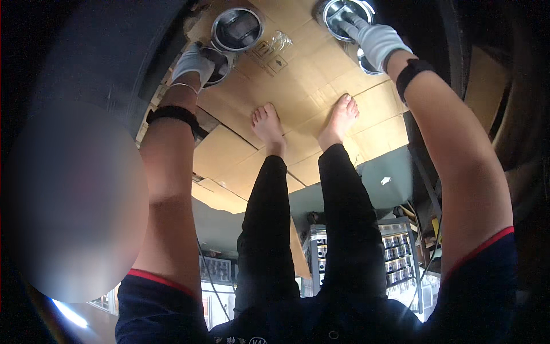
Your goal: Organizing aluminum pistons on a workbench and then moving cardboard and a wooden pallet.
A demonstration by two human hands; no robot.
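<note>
My left hand (193, 64), in a pale work glove, is closed on the edge of a shiny round metal piston (220, 67) at the upper left. Just beyond it, a second piston (238, 28) stands on the cardboard with its hollow end up. At the upper right my right hand (378, 45), also gloved, has its fingers hooked into the hollow of another piston (338, 10) and grips its wall. A further piston (368, 62) shows partly beneath that hand. The thumbs of both hands are mostly hidden.
Flattened cardboard (309, 63) covers the floor under my bare feet (338, 120). A scrap of clear plastic (281, 40) lies on it. Behind me are racks (398, 252) holding several metal pistons. Dark upright surfaces flank both sides; a large blurred round shape (77, 200) fills the left.
</note>
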